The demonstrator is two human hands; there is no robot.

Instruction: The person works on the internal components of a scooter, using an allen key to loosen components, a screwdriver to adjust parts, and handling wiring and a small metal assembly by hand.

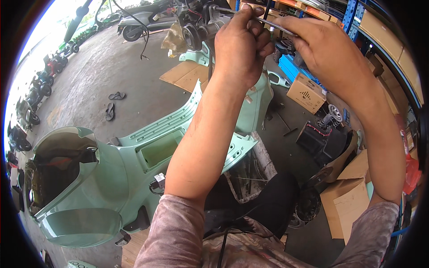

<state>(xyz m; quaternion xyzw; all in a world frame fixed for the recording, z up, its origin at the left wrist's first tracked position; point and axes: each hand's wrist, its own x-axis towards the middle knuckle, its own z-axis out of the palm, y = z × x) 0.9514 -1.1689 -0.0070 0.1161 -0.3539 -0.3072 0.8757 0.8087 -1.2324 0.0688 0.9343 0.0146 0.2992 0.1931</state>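
Observation:
A slim metal tool shaft [279, 28] crosses the top of the view, its far end at a dark assembly with a black round fitting [192, 38]. My left hand [241, 51] is closed around the shaft, thumb on top, beside that assembly; what else its fingers touch is hidden. My right hand [324, 49] grips the shaft's near end, some fingertips out of sight. Below my arms lies a mint-green scooter body [111, 178], with a small electronic part [159, 177] beside my left forearm.
Scooters [143, 24] stand behind and along the left. Sandals [110, 111] and flat cardboard [178, 73] lie on the floor [85, 94]. At right are boxes [306, 94], a coil spring [332, 115], a black housing [319, 143], open cardboard [344, 201] and blue-framed shelving [351, 15].

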